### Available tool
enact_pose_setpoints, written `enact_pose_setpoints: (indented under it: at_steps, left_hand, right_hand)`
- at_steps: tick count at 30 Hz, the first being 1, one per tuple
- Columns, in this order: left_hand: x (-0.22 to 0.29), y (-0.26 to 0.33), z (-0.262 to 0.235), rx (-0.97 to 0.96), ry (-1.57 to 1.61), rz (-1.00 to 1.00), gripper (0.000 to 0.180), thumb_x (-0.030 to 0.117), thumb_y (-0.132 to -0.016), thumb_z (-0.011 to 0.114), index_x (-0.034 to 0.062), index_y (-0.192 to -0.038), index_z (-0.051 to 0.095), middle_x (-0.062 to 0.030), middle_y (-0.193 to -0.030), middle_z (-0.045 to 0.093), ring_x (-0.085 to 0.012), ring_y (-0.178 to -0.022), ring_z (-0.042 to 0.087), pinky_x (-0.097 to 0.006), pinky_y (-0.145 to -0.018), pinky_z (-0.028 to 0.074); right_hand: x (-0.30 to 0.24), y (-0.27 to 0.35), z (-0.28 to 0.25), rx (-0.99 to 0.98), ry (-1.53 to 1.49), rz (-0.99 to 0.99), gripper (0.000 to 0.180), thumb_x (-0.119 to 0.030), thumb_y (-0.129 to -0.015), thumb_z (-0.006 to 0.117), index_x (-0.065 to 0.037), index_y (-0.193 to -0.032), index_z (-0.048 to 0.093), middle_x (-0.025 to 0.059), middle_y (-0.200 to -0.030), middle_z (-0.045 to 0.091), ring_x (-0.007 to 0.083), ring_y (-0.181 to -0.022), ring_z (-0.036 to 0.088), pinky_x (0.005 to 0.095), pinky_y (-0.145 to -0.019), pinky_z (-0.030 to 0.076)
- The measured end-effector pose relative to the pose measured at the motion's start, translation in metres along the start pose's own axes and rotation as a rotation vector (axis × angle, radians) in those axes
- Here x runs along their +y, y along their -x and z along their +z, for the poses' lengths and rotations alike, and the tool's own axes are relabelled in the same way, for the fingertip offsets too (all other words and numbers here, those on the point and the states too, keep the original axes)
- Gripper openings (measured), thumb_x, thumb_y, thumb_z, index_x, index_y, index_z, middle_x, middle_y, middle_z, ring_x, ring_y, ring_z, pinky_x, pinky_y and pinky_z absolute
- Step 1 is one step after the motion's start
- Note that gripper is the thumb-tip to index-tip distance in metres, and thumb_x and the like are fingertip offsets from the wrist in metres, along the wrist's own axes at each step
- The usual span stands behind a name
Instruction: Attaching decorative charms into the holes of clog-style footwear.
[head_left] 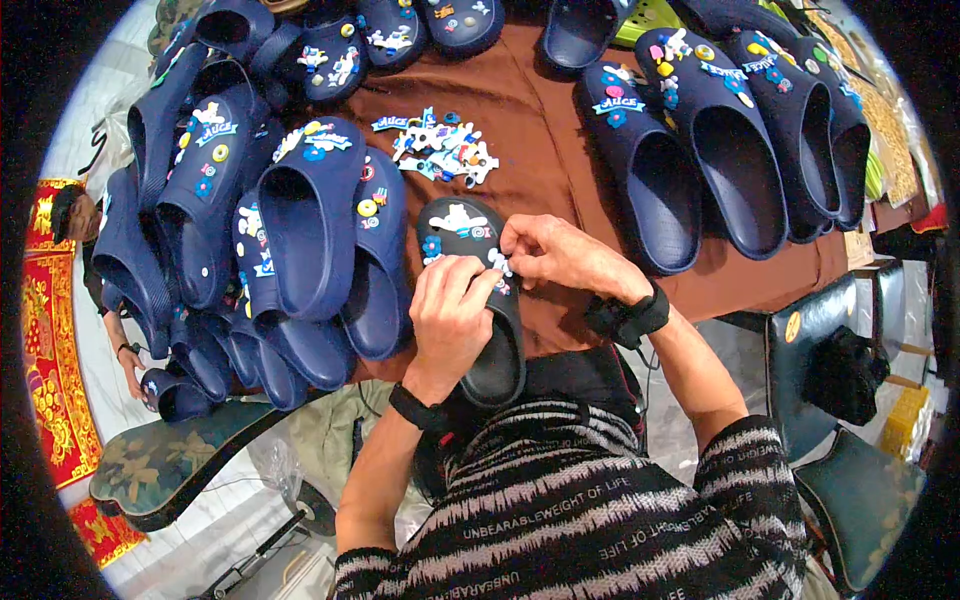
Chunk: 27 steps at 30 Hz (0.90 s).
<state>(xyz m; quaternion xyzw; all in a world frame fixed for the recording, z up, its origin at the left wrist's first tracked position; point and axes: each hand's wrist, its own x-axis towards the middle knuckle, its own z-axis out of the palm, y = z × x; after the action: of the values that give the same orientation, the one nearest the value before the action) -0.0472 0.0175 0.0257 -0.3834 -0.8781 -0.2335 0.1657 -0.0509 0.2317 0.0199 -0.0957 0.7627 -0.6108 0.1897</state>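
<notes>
A dark navy clog point(470, 290) lies on the brown table cloth point(540, 170) right in front of me, toe pointing away. My left hand point(448, 315) grips its middle and side. My right hand point(555, 252) pinches a small white charm point(497, 262) against the clog's upper. The toe of the clog carries a white charm and small blue and round ones. A loose pile of white and blue charms point(440, 148) sits on the cloth just beyond the clog.
A heap of navy clogs with charms point(270, 230) fills the left side. A row of decorated navy clogs point(740, 130) lies at the right. More clogs line the far edge. Dark chairs point(830, 340) stand at right; another person's arm point(125, 350) shows at far left.
</notes>
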Motion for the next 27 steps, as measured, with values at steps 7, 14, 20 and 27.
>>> enact_pose_setpoints:
  at_steps: [7,14,20,27]
  left_hand:
    - [-0.001,0.002,0.002,0.011,0.029,0.003,0.039,-0.003,-0.062,0.066,0.0057,-0.1,0.069,-0.0087,-0.104,0.061,-0.0317,-0.104,0.061,-0.045,-0.096,0.049]
    - [-0.003,0.005,0.004,0.043,0.053,-0.008,0.035,-0.003,-0.062,0.067,0.0046,-0.096,0.067,-0.01,-0.104,0.061,-0.0322,-0.104,0.061,-0.046,-0.096,0.049]
    - [0.002,0.0,0.0,0.077,0.057,-0.011,0.029,-0.006,-0.061,0.064,0.0028,-0.088,0.067,-0.0111,-0.097,0.064,-0.0328,-0.099,0.063,-0.045,-0.09,0.051]
    - [-0.001,0.0,0.0,0.087,0.087,-0.007,0.027,-0.006,-0.06,0.065,0.0025,-0.085,0.065,-0.0117,-0.097,0.063,-0.0341,-0.099,0.062,-0.046,-0.092,0.05]
  right_hand:
    - [0.006,0.002,0.009,0.115,0.042,-0.107,0.012,-0.01,-0.09,0.061,0.003,-0.09,0.06,0.0108,-0.075,0.064,0.0198,-0.069,0.064,0.0353,-0.067,0.052]
    - [-0.001,0.005,0.018,0.2,0.173,-0.235,0.014,-0.014,-0.089,0.062,0.0,-0.091,0.064,0.0187,-0.082,0.067,0.0381,-0.077,0.066,0.0455,-0.07,0.052]
    - [-0.005,0.009,0.027,0.22,0.624,-0.308,0.007,-0.006,-0.085,0.061,-0.003,-0.092,0.061,0.0163,-0.085,0.062,0.0411,-0.081,0.065,0.0489,-0.068,0.053]
    - [-0.012,0.02,0.028,0.134,0.664,-0.311,0.013,0.001,-0.08,0.06,-0.001,-0.093,0.062,0.0168,-0.096,0.06,0.0406,-0.091,0.064,0.0481,-0.071,0.054]
